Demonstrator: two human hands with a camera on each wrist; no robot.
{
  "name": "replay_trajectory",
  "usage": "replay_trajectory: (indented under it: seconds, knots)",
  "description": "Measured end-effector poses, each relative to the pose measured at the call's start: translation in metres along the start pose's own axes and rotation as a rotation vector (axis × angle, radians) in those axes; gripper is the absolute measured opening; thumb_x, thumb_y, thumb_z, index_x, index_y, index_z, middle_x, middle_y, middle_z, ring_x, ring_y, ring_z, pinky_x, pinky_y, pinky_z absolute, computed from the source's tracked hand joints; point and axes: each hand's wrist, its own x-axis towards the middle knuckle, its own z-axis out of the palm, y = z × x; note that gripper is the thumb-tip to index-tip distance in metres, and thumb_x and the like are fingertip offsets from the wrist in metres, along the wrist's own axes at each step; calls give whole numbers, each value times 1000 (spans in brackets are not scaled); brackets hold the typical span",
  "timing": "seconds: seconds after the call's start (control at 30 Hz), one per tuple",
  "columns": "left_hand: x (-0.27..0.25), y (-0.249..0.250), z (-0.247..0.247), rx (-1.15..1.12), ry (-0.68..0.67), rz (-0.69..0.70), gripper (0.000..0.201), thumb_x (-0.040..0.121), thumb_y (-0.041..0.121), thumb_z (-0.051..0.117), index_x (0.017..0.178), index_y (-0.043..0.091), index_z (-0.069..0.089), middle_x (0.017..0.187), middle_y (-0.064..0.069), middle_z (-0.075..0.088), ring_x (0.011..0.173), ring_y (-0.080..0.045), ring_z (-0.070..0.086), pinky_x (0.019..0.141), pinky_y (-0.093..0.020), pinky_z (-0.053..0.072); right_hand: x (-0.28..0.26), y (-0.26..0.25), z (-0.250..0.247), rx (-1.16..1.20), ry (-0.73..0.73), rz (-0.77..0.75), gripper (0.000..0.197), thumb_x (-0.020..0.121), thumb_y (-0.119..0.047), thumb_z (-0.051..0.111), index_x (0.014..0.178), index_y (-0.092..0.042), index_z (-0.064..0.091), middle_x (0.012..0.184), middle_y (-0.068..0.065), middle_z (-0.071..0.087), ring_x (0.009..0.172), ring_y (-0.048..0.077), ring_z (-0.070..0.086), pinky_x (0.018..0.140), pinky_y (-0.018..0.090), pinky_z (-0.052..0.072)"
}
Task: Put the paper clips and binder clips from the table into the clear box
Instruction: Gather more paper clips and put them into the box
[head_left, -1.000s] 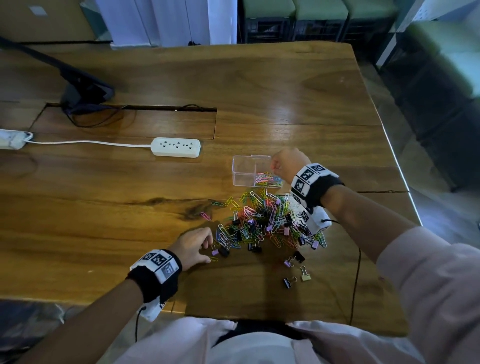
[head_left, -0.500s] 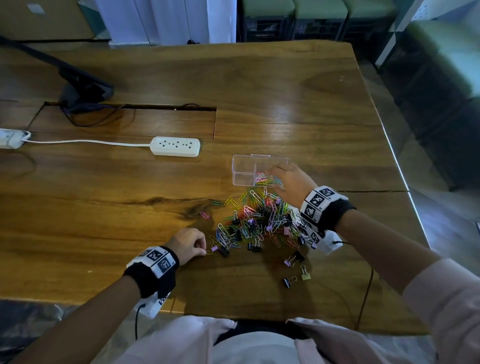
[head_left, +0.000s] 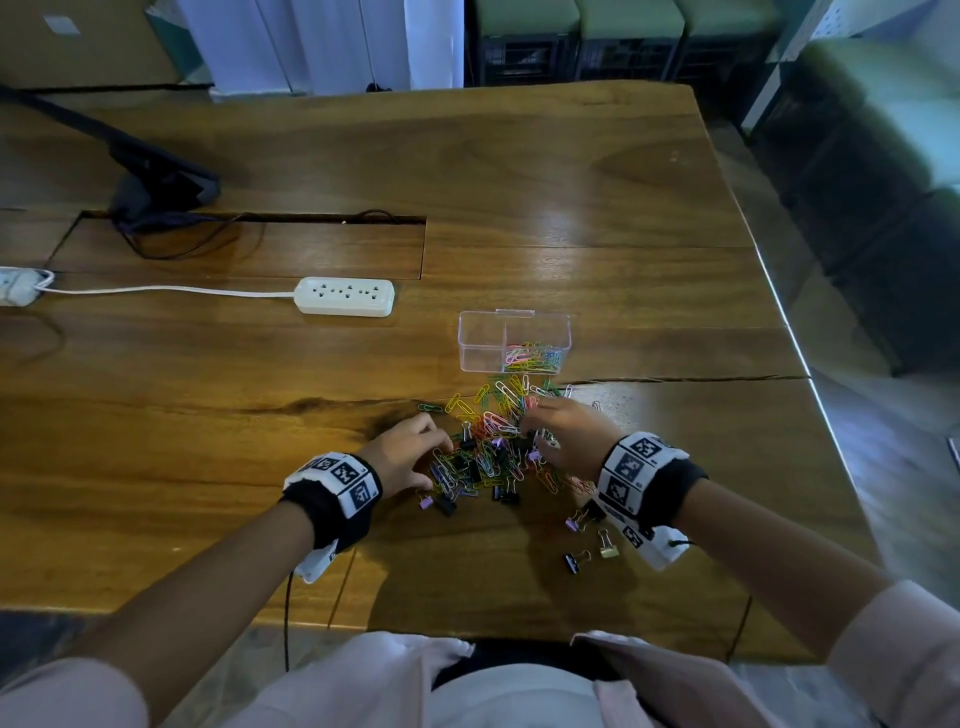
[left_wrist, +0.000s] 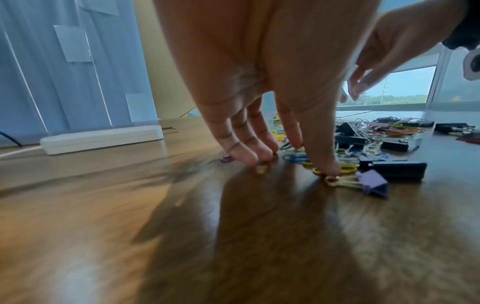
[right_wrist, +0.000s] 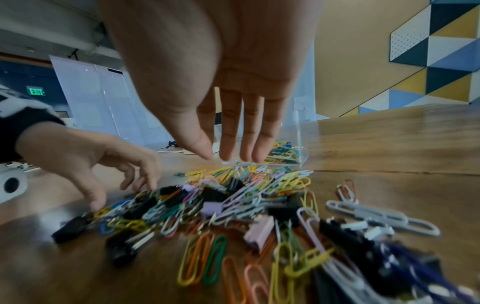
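A heap of coloured paper clips and binder clips lies on the wooden table, just in front of the clear box. The box's right compartment holds coloured paper clips; the left one looks empty. My left hand is at the heap's left edge with fingertips down on the wood and on clips, beside a purple binder clip. My right hand hovers over the heap's right side, fingers straight and holding nothing, the box behind them.
A white power strip with its cord lies left of the box. A dark stand and cables sit in the far-left recess. Loose binder clips lie near my right wrist. The table's right edge is close by.
My right hand drew back from the clear box to the heap. My left hand slid forward and right into the heap's left edge.
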Motion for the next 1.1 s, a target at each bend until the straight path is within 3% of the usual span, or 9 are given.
replay_trajectory:
  seconds: [0.17,0.3,0.5,0.63,0.73,0.83,1.0,1.1]
  knots:
    - [-2,2,9,-21,48,8,56,76,29,76,125,20,52,122,1,44,114,-13,43,97,-28,42,-11,-5,15,6,-128,120,27,89,-23,56,115,-20,57,118,-2,56,103,17,58,85,33,52]
    - [-7,6,15,-41,89,-21,53,80,32,72,127,19,50,121,2,46,114,-14,45,97,-29,43,-13,-8,22,38,-133,219,32,85,-34,62,113,-19,56,118,-2,57,105,16,56,91,32,49]
    - [-7,17,21,-9,169,-59,45,88,32,61,129,19,46,120,2,52,112,-12,49,92,-22,40,-3,-18,31,78,-127,314,47,79,-46,65,115,-18,51,110,-2,60,95,16,59,83,34,53]
    - [-4,23,21,-7,205,-78,34,91,26,58,122,16,50,118,1,55,109,-12,51,88,-20,39,2,-26,30,91,-122,277,45,81,-40,66,116,-16,51,112,1,57,98,18,58,85,31,51]
    - [-2,27,21,19,206,-80,25,93,22,55,116,14,53,118,-2,56,110,-15,52,90,-22,39,6,-33,27,89,-105,148,32,84,-24,65,113,-15,56,115,1,54,99,19,57,87,32,50]
    - [0,29,20,72,166,-84,23,94,20,52,115,12,55,118,-4,56,111,-19,52,92,-27,40,11,-39,24,55,-145,32,31,85,-13,62,116,-14,58,120,1,51,104,20,56,87,29,49]
    - [5,34,19,224,74,-94,22,95,14,46,112,4,54,113,-11,55,105,-28,54,86,-35,43,19,-46,27,-43,-206,36,55,82,-27,68,131,-11,47,131,3,43,116,21,49,96,30,43]
    - [6,37,18,269,63,-90,19,94,12,46,109,3,54,110,-12,56,103,-29,56,83,-35,45,21,-47,29,-91,-184,95,61,79,-37,69,127,-8,46,130,5,41,119,21,46,98,31,42]
